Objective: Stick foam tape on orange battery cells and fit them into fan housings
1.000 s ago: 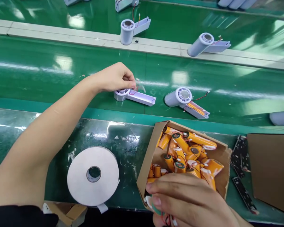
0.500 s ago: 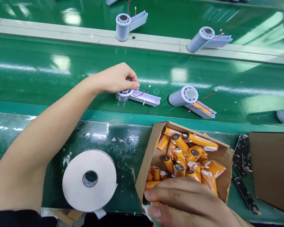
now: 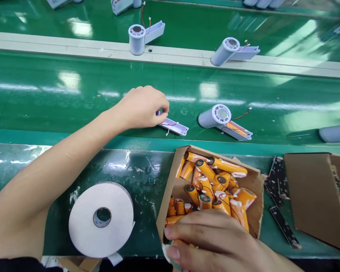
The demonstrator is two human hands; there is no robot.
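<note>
My left hand (image 3: 147,107) is closed over the round end of a lavender plastic housing, hiding most of it. The housing's open tray arm (image 3: 178,128) sticks out to the right, with a thin wire and small white connector. My right hand (image 3: 215,240) is at the near edge of a cardboard box (image 3: 259,200). Its fingers pinch a battery (image 3: 174,254) with a green and white end, largely covered by the hand. Several orange wrapped batteries (image 3: 205,172) with wires fill the box. Right of my left hand, another lavender housing (image 3: 211,116) holds an orange battery in its tray.
A roll of white tape (image 3: 82,223) lies on the bench at left. Black circuit strips (image 3: 285,227) and a second cardboard box (image 3: 311,192) are at right. Further housings stand on the pale rail (image 3: 181,56), and one (image 3: 336,133) lies at the right edge.
My left hand has lowered over the housing's round end, and the raised wire is now down by the tray. The right hand keeps its hold. The whole view has shifted slightly.
</note>
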